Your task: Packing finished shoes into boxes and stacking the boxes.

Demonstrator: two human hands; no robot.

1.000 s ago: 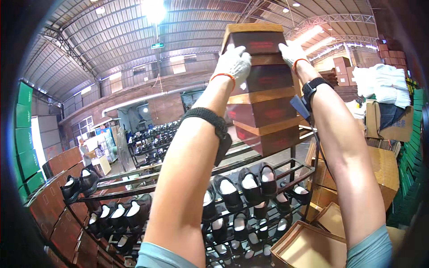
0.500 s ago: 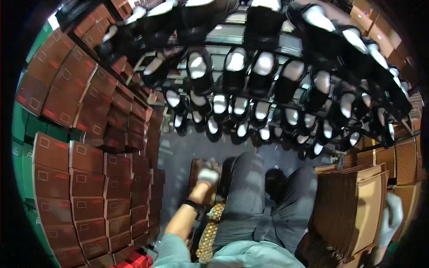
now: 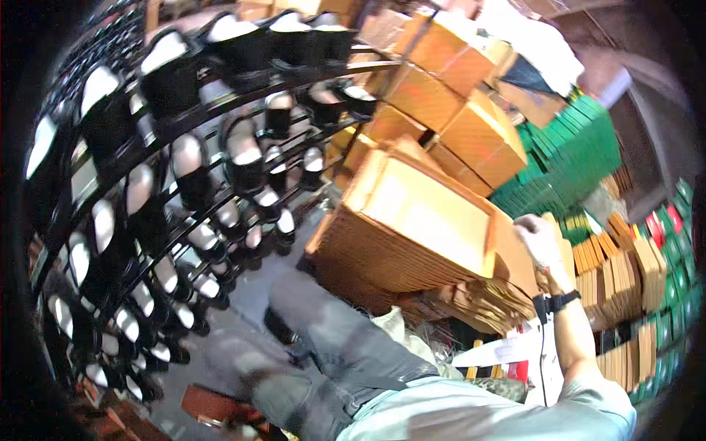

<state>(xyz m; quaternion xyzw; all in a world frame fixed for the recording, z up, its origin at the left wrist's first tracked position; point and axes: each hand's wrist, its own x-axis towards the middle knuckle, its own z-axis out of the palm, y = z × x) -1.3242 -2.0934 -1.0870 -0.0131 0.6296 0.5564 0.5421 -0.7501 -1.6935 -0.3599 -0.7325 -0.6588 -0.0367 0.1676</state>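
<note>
My right hand (image 3: 540,244), in a pale glove, is stretched out to the right beyond a tall stack of flattened brown cardboard (image 3: 390,253). Its fingers are bent over the edge of an upright cardboard sheet (image 3: 515,253) behind that stack; their tips are partly hidden. A black band circles that wrist, with a thin dark cord hanging down from it. My left hand cannot be made out. Low on the left, near my knee, lies a reddish-brown box (image 3: 213,403), blurred.
Black shoes with pale insoles (image 3: 246,151) fill a tiered rack on the left. Large cartons (image 3: 478,140) are piled behind the cardboard. Green boxes (image 3: 566,154) and bundled cardboard (image 3: 614,283) stand at the right. A pale cloth (image 3: 401,327) lies beside my leg.
My view has swung to the right, so the rack now sits at the left. The right hand has come to the cardboard's edge. My left hand, earlier at a brown box, no longer shows clearly.
</note>
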